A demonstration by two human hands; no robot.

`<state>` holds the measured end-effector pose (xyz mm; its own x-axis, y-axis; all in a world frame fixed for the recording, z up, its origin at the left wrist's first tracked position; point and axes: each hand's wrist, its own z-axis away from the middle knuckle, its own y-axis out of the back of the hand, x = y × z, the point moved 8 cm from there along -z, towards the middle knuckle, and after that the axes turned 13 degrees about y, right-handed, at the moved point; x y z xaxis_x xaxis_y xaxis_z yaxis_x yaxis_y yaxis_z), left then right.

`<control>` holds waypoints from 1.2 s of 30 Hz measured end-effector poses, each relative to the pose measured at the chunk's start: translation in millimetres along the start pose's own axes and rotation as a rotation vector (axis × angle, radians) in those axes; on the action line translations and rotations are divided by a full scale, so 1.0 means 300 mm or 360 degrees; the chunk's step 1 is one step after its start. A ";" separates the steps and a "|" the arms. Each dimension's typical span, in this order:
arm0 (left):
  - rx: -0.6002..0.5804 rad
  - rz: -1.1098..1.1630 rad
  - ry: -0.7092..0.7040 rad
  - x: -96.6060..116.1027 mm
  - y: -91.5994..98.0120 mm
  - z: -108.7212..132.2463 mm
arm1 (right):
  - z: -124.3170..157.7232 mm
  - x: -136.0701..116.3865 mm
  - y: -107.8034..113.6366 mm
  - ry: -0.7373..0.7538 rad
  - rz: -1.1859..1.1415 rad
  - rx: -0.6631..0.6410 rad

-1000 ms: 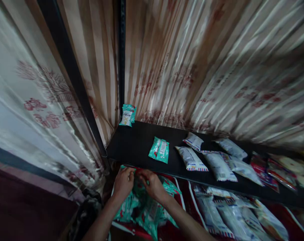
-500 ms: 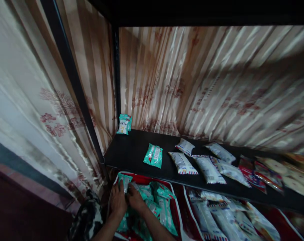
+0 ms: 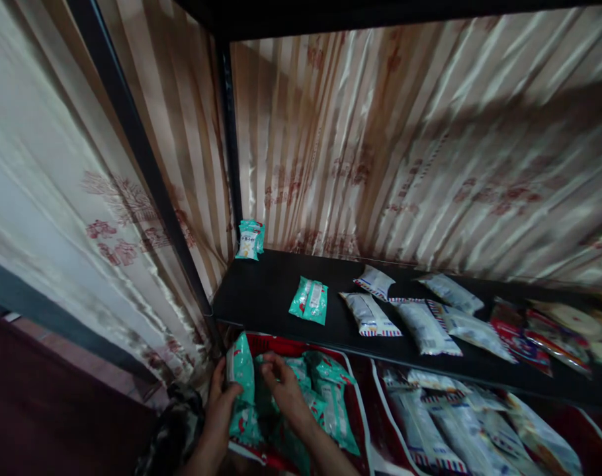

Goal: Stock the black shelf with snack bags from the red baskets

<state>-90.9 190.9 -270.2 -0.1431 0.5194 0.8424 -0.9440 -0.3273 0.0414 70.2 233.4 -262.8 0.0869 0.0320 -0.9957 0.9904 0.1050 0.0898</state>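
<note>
My left hand (image 3: 219, 403) grips a green snack packet (image 3: 241, 370) at the left side of a red basket (image 3: 359, 403), with the packet tilted upright and the thumb across its front. Over the middle of the basket is my right hand (image 3: 285, 391); its fingers are slightly bent and apart, with nothing visible between them. More green packets (image 3: 335, 410) fill the basket around and under both hands. On the black shelf (image 3: 261, 291) above lies one green packet (image 3: 309, 301), and a few stand in the back left corner (image 3: 250, 240).
White packets with striped edges (image 3: 425, 326) lie along the shelf, with red packets (image 3: 522, 334) farther right. A second red basket (image 3: 380, 390) holds more white packets (image 3: 454, 423). A dark post (image 3: 147, 165) and striped curtains (image 3: 331, 152) border the shelf.
My left hand has raised the green packet and tilted it upward. My right hand has moved off it to the right. The view has shifted slightly.
</note>
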 end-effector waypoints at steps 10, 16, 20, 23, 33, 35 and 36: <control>-0.0648 0.0719 0.0256 0.198 -0.139 0.099 | 0.020 -0.233 0.014 -0.0310 -0.0520 -0.0189; -0.0815 0.0854 0.0400 0.272 -0.224 0.069 | -0.031 -0.287 0.041 -0.0178 -0.0646 -0.0107; -0.0867 0.0892 0.0466 0.325 -0.234 0.029 | -0.086 -0.279 0.101 0.0023 -0.0013 0.0038; -0.0918 0.0782 0.0458 0.368 -0.216 -0.005 | -0.121 -0.398 0.149 0.0597 0.0831 0.0154; -0.0868 0.0027 0.0020 0.615 -0.166 -0.094 | -0.274 -0.594 0.031 0.1306 0.1529 -0.0477; -0.0813 0.0090 -0.0037 0.663 -0.160 -0.124 | -0.345 -0.590 0.061 0.1225 0.1412 -0.0318; -0.0782 0.0166 -0.0056 0.683 -0.158 -0.140 | -0.381 -0.584 0.079 0.1167 0.1357 -0.0217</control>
<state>-88.1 346.0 -122.2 -0.2418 0.4740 0.8467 -0.9549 0.0387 -0.2944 66.3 344.1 -83.7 0.5997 0.7153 -0.3589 0.6143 -0.1240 0.7792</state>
